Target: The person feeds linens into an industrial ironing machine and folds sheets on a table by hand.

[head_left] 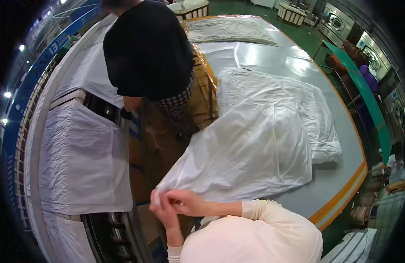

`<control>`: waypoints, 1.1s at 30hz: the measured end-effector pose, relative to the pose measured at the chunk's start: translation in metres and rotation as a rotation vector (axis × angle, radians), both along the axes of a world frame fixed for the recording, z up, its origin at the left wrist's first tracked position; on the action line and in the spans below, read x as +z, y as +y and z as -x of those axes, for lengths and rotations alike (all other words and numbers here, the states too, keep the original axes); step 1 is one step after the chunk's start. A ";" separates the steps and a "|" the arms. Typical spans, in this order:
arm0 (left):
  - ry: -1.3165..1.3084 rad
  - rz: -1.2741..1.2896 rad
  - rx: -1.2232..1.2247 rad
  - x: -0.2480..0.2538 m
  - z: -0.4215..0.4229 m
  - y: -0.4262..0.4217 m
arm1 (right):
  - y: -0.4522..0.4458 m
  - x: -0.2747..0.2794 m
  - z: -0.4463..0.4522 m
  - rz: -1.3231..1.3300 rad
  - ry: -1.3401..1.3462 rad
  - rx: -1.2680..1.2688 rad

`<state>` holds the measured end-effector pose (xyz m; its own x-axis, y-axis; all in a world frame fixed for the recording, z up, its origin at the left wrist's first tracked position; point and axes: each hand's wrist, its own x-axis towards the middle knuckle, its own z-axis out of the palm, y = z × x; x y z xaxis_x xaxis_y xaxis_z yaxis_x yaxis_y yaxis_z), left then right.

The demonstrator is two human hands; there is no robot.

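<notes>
My left hand [164, 214] and my right hand [187, 202] are close together at the near left corner of a white sheet [255, 144]. The fingers of both hands are closed in a pinch on that corner. From my hands the sheet stretches up to the grey table [294, 206], where the rest of it lies wrinkled. Beneath it is another crumpled white sheet [323, 118], showing along the far and right sides. Fingertips partly hide the pinched corner.
On the left runs a long machine [108, 230] with white cloths [86, 162] over its feed. A person in a black shirt [145, 52] stands between machine and table. Flat white cloth [231, 31] lies at the table's far end; a green board [358, 74] stands at right.
</notes>
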<state>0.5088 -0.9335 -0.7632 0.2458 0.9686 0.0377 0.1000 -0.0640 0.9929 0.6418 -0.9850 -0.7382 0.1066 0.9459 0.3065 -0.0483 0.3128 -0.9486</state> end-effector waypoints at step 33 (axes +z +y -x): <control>0.423 -1.098 1.306 0.107 0.312 -0.123 | 0.082 0.026 0.239 -0.672 -1.094 0.994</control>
<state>0.1969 -1.0567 -0.6560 -0.4369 0.0950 0.8945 0.8440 -0.3008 0.4442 0.4023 -0.9029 -0.7118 -0.9668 0.1763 0.1848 0.0961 0.9215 -0.3763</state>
